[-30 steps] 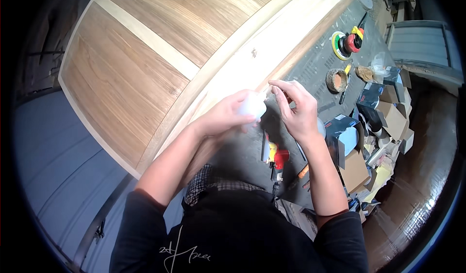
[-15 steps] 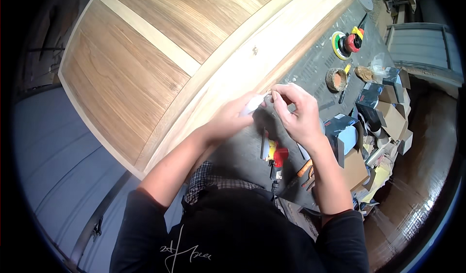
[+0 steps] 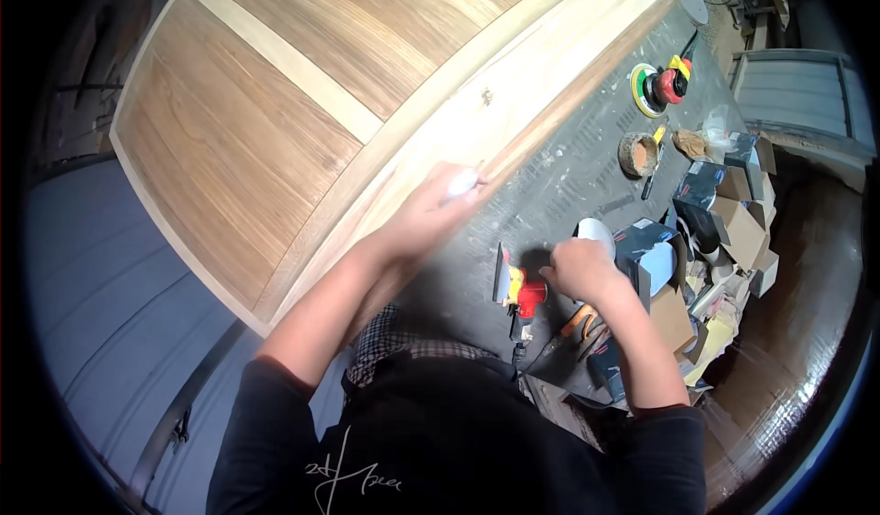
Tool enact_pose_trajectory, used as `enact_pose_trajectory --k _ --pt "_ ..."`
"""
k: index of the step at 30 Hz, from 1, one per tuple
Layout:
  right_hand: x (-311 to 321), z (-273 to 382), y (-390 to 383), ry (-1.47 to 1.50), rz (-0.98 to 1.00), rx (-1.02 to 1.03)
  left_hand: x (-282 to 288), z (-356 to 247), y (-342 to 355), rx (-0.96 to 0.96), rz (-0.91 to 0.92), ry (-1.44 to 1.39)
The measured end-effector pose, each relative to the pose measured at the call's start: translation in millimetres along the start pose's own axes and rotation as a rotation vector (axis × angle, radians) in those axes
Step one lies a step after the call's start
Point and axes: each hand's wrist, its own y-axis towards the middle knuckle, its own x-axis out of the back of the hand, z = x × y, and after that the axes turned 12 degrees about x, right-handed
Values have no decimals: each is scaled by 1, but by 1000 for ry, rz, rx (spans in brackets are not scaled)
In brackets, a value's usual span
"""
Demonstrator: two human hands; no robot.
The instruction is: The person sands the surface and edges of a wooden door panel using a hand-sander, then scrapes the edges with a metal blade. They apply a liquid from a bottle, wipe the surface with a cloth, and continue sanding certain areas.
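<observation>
My left hand (image 3: 431,208) rests on the pale rail of a big wooden panel (image 3: 302,103) at its near edge, closed on a small white piece (image 3: 463,182), maybe a pad or cloth. My right hand (image 3: 573,269) is down on the dark workbench (image 3: 559,176), fingers closed on a red and yellow power tool (image 3: 521,292) that lies there. A white disc (image 3: 596,232) shows just beyond that hand.
Farther along the bench stand a red sander with a yellow-green pad (image 3: 660,84), a round tub of brown paste (image 3: 637,153) and several cardboard boxes (image 3: 724,213) on the right. A brown floor (image 3: 797,323) lies to the right, a grey surface (image 3: 101,304) to the left.
Both hands were together at the panel's edge. My right hand has dropped away to the red tool on the bench, while my left hand stayed at the edge with the white piece.
</observation>
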Motion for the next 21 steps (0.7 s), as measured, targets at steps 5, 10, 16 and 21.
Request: enact_pose_trajectory --k 5,10,16,21 --pt "-54 -27 5 -200 -229 85 14 8 15 -26 -122 215" --pt "14 -26 43 8 -594 -58 26 19 32 168 -170 69" --pt "61 -63 146 373 -1397 -273 21 20 49 94 -226 88" --pt "54 -62 208 364 -1460 -455 13 7 65 143 -317 -41"
